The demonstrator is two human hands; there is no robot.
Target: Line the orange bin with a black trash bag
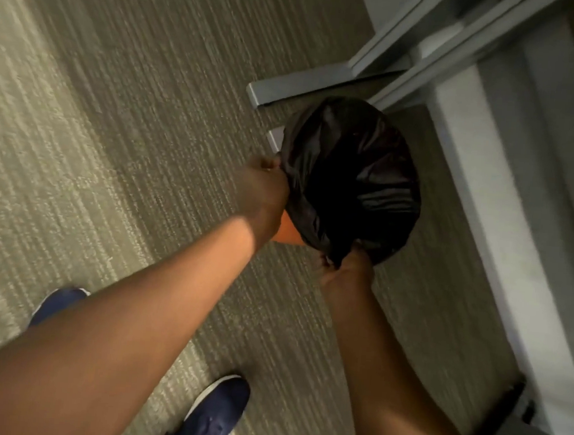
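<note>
Black bag (350,174) over orange bin (288,233), apparently upright; both hands pinch rim.

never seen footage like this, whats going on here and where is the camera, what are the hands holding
There is one picture, taken by a camera worn on the person's head, looking down at the floor. No machine is involved: these are two bare arms. The left hand and the right hand each pinch the edge of a black trash bag stretched over an orange bin, of which only a sliver shows. The bin stands on grey carpet beside a grey furniture frame. The blue shoes below are the person's own.
</note>
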